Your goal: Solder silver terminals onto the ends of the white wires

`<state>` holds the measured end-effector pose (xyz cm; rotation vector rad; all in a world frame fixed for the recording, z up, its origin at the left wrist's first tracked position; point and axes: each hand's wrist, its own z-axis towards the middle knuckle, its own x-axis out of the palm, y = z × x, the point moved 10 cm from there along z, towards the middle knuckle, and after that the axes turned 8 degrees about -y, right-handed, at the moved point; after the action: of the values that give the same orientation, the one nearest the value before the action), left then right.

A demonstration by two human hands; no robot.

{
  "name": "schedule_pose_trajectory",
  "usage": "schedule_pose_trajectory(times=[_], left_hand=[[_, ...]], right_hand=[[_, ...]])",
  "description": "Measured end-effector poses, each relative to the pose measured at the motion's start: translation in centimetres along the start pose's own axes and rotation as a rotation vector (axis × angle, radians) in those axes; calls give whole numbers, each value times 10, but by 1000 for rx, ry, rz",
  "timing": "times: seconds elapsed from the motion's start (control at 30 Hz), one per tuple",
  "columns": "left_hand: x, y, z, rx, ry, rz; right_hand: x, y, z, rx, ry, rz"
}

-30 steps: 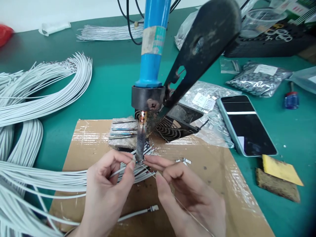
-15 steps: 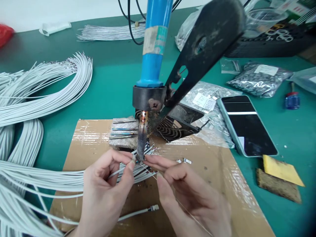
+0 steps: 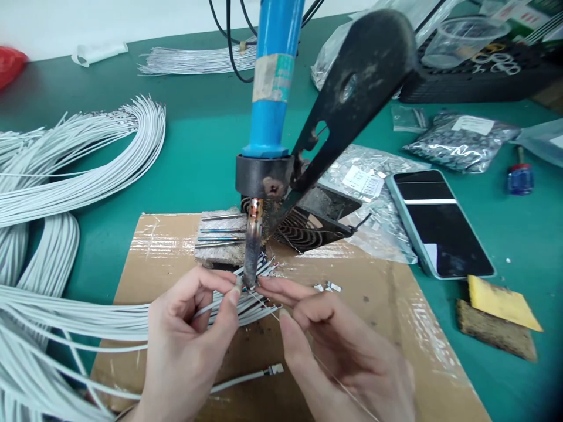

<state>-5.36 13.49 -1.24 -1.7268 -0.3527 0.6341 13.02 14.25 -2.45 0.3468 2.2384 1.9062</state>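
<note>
A blue-handled soldering iron (image 3: 273, 88) hangs tip-down from a black metal bracket (image 3: 352, 88), its tip (image 3: 250, 258) just above a taped cardboard sheet (image 3: 396, 328). My left hand (image 3: 189, 346) pinches the end of a white wire (image 3: 211, 305) right at the tip. My right hand (image 3: 343, 351) pinches a thin solder wire (image 3: 334, 375) and holds its end against the same spot. Both hands nearly touch under the iron. Several white wire ends (image 3: 259, 305) lie fanned below them.
Big bundles of white wires (image 3: 65, 176) cover the green table (image 3: 197, 146) on the left. A black fan (image 3: 308, 225) sits behind the iron, a phone (image 3: 440, 223) and bags of parts (image 3: 457, 140) at right, sponges (image 3: 497, 319) and a screwdriver (image 3: 519, 176) beyond. One terminated wire (image 3: 246, 378) lies near me.
Almost nothing: both hands stay pinched at the iron's tip; the view shifts slightly.
</note>
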Motion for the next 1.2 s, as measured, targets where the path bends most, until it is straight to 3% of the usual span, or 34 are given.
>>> schedule_pose_trajectory(times=[0.57, 0.73, 1.2], left_hand=[[-3, 0, 0, 35, 0, 23], [1, 1, 3, 64, 60, 23], [0, -1, -1, 2, 19, 8]], right_hand=[[1, 4, 1, -49, 8, -28], [0, 6, 2, -76, 0, -72], [-2, 7, 2, -70, 14, -67]])
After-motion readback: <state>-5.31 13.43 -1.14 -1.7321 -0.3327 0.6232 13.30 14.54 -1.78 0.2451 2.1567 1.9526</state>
